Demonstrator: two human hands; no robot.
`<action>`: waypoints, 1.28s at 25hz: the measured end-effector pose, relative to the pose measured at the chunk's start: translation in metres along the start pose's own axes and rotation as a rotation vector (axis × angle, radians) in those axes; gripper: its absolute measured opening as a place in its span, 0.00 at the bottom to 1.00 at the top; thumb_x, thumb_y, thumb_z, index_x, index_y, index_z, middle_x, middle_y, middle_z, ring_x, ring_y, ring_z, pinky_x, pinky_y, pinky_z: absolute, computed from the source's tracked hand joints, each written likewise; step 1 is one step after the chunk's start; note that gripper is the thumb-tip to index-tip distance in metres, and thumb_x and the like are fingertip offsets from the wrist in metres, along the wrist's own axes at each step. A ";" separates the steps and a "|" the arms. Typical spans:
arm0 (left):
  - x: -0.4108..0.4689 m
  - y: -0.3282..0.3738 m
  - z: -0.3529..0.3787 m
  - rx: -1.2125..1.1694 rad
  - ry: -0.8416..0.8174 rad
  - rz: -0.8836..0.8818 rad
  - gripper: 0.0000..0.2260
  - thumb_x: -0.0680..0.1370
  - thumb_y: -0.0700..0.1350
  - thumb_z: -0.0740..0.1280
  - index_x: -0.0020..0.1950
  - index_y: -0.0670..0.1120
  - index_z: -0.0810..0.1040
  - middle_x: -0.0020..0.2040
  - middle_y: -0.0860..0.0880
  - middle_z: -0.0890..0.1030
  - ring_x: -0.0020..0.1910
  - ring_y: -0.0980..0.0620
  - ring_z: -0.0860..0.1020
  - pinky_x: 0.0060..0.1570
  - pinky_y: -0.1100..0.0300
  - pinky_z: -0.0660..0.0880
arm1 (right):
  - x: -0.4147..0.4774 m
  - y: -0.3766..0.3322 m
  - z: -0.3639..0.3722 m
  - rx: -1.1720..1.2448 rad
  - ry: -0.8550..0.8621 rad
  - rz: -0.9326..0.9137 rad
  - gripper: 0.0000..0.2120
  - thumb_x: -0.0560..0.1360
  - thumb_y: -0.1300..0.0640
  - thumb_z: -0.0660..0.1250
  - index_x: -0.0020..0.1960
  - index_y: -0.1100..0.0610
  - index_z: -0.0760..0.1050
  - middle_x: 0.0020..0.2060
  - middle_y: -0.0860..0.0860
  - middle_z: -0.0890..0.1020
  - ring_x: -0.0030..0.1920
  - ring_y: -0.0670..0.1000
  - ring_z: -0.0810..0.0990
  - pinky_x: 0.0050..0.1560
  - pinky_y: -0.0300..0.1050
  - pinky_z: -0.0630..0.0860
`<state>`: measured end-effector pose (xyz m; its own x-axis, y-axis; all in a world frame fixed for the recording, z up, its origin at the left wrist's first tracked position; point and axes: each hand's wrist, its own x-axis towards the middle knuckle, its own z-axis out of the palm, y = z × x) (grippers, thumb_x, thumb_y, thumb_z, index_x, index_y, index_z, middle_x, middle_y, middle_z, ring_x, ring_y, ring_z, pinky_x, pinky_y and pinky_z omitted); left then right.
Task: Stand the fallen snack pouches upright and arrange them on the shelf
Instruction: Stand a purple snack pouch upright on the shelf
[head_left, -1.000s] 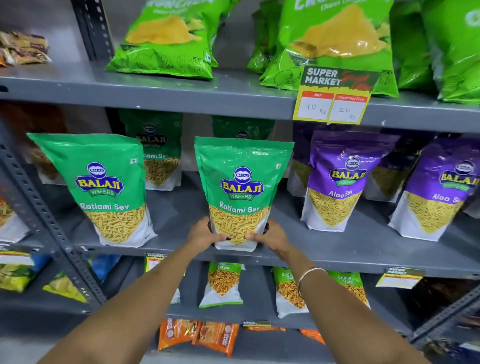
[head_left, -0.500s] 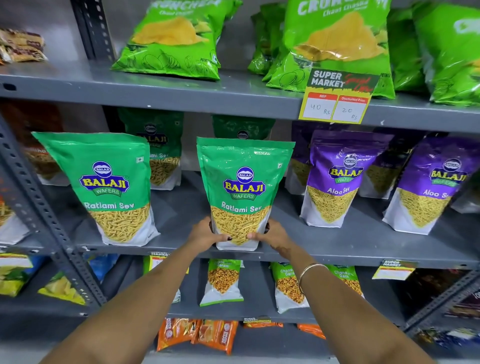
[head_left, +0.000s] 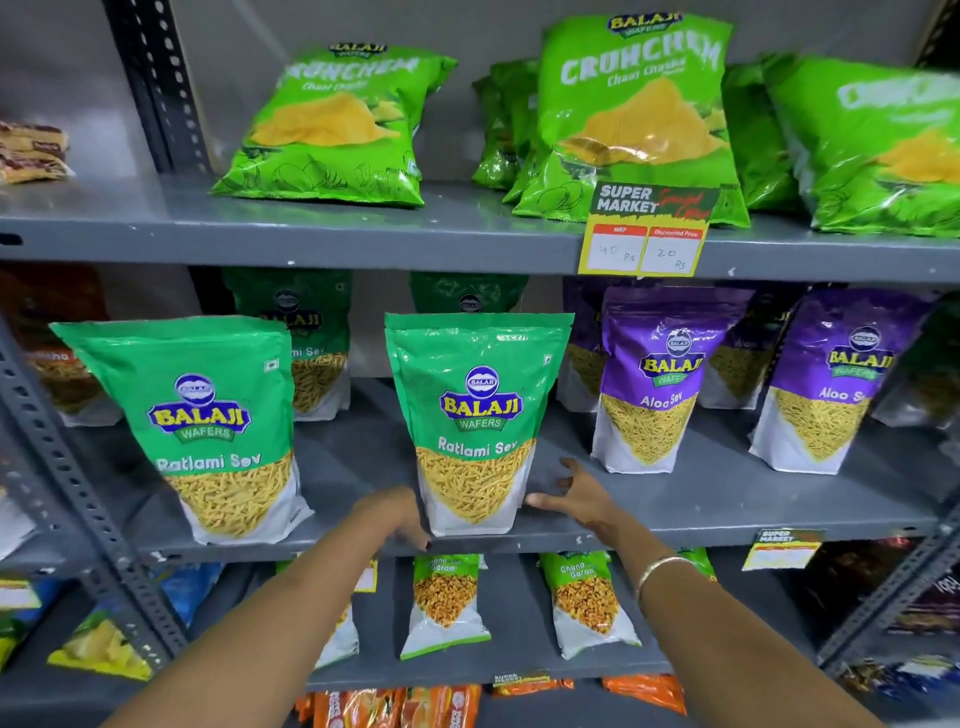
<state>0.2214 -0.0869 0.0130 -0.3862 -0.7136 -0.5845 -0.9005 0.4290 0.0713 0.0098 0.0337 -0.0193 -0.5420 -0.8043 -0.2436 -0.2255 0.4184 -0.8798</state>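
A green Ratlami Sev pouch (head_left: 478, 415) stands upright near the front edge of the grey middle shelf (head_left: 727, 499). My left hand (head_left: 397, 519) is at its lower left corner, fingers loose and pointing down over the shelf edge. My right hand (head_left: 574, 493) hovers at its lower right corner with fingers spread, a small gap from the pouch. Neither hand holds anything. A second green Ratlami Sev pouch (head_left: 208, 426) stands to the left, leaning slightly. More green pouches (head_left: 311, 353) stand behind in the back row.
Purple Aloo Sev pouches (head_left: 660, 384) stand to the right on the same shelf. Green Crunchem bags (head_left: 332, 124) lie on the shelf above, with a price tag (head_left: 644, 234) on its edge. Small Chana Garam pouches (head_left: 447, 603) stand below. A perforated steel post (head_left: 78, 493) runs down the left.
Both hands were gripping the bottom of the middle green pouch; now they have let go and drawn slightly apart. The pouch stays standing. The view has tilted upward.
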 end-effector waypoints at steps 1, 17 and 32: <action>-0.003 0.014 -0.003 0.082 -0.163 -0.018 0.14 0.74 0.55 0.65 0.50 0.45 0.73 0.40 0.48 0.77 0.43 0.51 0.78 0.43 0.59 0.73 | 0.000 0.004 -0.014 -0.020 0.062 0.022 0.42 0.65 0.58 0.76 0.72 0.64 0.57 0.63 0.59 0.72 0.64 0.57 0.73 0.56 0.43 0.71; 0.099 0.272 0.015 -1.188 0.366 0.317 0.26 0.64 0.34 0.75 0.59 0.39 0.70 0.60 0.40 0.77 0.62 0.42 0.75 0.51 0.57 0.74 | 0.119 0.097 -0.207 0.156 -0.076 -0.072 0.50 0.50 0.50 0.82 0.66 0.64 0.65 0.65 0.58 0.74 0.64 0.57 0.74 0.62 0.48 0.76; 0.017 0.274 0.058 -1.092 0.502 0.207 0.19 0.65 0.35 0.75 0.52 0.42 0.73 0.56 0.38 0.81 0.50 0.47 0.79 0.58 0.50 0.76 | 0.040 0.113 -0.206 0.167 -0.129 -0.134 0.22 0.65 0.67 0.74 0.53 0.58 0.68 0.39 0.45 0.76 0.40 0.43 0.75 0.33 0.22 0.71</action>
<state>-0.0204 0.0508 -0.0243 -0.3588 -0.9255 -0.1212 -0.4137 0.0413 0.9095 -0.2045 0.1355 -0.0439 -0.4056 -0.8997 -0.1611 -0.1452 0.2374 -0.9605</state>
